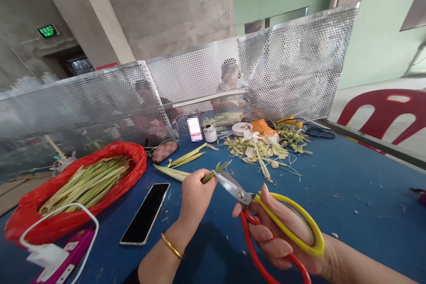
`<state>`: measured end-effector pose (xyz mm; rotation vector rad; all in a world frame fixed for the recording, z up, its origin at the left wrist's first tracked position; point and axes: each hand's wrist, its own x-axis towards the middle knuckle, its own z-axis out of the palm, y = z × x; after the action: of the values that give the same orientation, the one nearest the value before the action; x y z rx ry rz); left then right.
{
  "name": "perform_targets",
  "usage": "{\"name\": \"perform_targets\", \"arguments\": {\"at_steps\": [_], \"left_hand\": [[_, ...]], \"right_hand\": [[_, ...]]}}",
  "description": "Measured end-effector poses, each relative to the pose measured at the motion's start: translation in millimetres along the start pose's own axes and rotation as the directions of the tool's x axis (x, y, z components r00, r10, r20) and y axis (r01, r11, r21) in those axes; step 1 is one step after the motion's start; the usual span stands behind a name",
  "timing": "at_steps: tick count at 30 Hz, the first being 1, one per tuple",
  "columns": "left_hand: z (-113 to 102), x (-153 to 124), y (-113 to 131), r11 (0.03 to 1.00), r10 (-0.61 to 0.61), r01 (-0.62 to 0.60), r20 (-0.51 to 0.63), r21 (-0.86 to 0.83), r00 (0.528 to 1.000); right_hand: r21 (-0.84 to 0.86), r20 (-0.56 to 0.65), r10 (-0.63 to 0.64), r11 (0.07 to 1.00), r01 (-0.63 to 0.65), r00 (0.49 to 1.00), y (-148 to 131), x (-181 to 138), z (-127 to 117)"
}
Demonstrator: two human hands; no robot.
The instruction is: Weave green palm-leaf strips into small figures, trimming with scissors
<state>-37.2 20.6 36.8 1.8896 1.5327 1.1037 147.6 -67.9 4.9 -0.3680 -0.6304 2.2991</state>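
In the middle of the head view my left hand (196, 195) is closed around a pale green plant stalk (173, 173). The stalk's leafy top (222, 167) sticks out to the right of my fingers. My right hand (276, 226) grips scissors (241, 195) with one yellow and one red handle. The blades point left, and their tips meet the stalk right beside my left fingertips. Whether the tips have cut into it I cannot tell. Past my left hand lie a few more green stalks (188, 158) on the blue table.
A red plastic bag (133, 153) full of stalks stands left, near a black-screened phone (145, 214) and a purple power strip (78, 248). Plant scraps (259, 153) are heaped at the back. Behind a perforated metal screen (293, 62) sit two people. A red chair (382, 102) is at right.
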Motion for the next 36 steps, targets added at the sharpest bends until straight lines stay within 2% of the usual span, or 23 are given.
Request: {"name": "perform_targets", "arguments": {"at_steps": [12,15,17,18,19,20,21,22,23,24,25,27,30,32,34,36], "left_hand": [[0.5,0.9,-0.9,0.999,0.025,-0.025,-0.005,0.02,1.0],[-1.8,2.3,-0.6,1.0,0.017,-0.016,-0.017,0.009,1.0],[-5.9,4.9,-0.8,0.998,0.0,-0.002,-0.04,-0.057,0.999],[-8.8,6.6,-0.8,0.994,-0.017,0.011,-0.051,-0.112,0.999],[-11.9,8.3,-0.6,0.983,-0.047,0.036,-0.055,-0.182,0.997],[-15.1,9.7,0.0,0.963,-0.089,0.073,-0.048,-0.261,0.995],[-18.1,10.6,0.8,0.931,-0.135,0.119,-0.024,-0.345,0.99],[-20.5,11.0,1.8,0.888,-0.181,0.171,0.018,-0.426,0.983],[-22.0,10.7,2.9,0.838,-0.219,0.228,0.077,-0.495,0.973],[-22.4,9.8,4.0,0.788,-0.243,0.28,0.141,-0.548,0.96],[-21.8,8.2,4.8,0.748,-0.251,0.322,0.201,-0.58,0.947],[-17.4,3.5,6.0,0.712,-0.248,0.376,0.288,-0.593,0.925],[-7.9,-5.1,8.3,0.739,-0.239,0.402,0.348,-0.541,0.907],[-3.5,-10.2,11.0,0.772,-0.228,0.389,0.352,-0.503,0.908],[-2.1,-14.2,14.1,0.786,-0.203,0.369,0.356,-0.496,0.912],[-2.9,-17.0,16.7,0.78,-0.172,0.358,0.373,-0.514,0.912]], "right_hand": [[-0.011,-0.094,0.027,1.0,-0.028,0.995,1.6,-0.8,2.1],[-0.129,-0.181,-0.025,0.992,0.001,0.983,1.4,-0.9,1.9],[-0.34,-0.292,-0.131,0.94,0.025,0.947,-2.6,-1.7,0.9],[-0.492,-0.345,-0.196,0.871,0.0,0.918,-5.8,-2.3,-0.4],[-0.657,-0.386,-0.27,0.752,-0.057,0.882,-9.2,-2.8,-2.7],[-0.808,-0.403,-0.358,0.571,-0.144,0.842,-12.7,-3.1,-5.7],[-0.906,-0.393,-0.444,0.338,-0.256,0.805,-15.8,-3.2,-9.6],[-0.925,-0.359,-0.517,0.085,-0.37,0.777,-18.1,-3.0,-13.9],[-0.873,-0.311,-0.571,-0.144,-0.466,0.76,-19.4,-2.5,-18.4],[-0.787,-0.269,-0.594,-0.318,-0.528,0.758,-19.8,-1.9,-22.7],[-0.704,-0.236,-0.596,-0.44,-0.558,0.767,-19.4,-1.3,-26.3],[-0.611,-0.207,-0.566,-0.561,-0.558,0.798,-17.7,-1.1,-30.5],[-0.571,-0.154,-0.567,-0.617,-0.541,0.809,-18.4,-3.3,-27.2],[-0.592,-0.115,-0.607,-0.594,-0.545,0.787,-22.4,-3.4,-19.1],[-0.725,-0.077,-0.659,-0.478,-0.496,0.748,-27.2,1.5,-8.1],[-0.907,-0.066,-0.686,-0.262,-0.331,0.725,-30.3,13.4,3.2]]}}
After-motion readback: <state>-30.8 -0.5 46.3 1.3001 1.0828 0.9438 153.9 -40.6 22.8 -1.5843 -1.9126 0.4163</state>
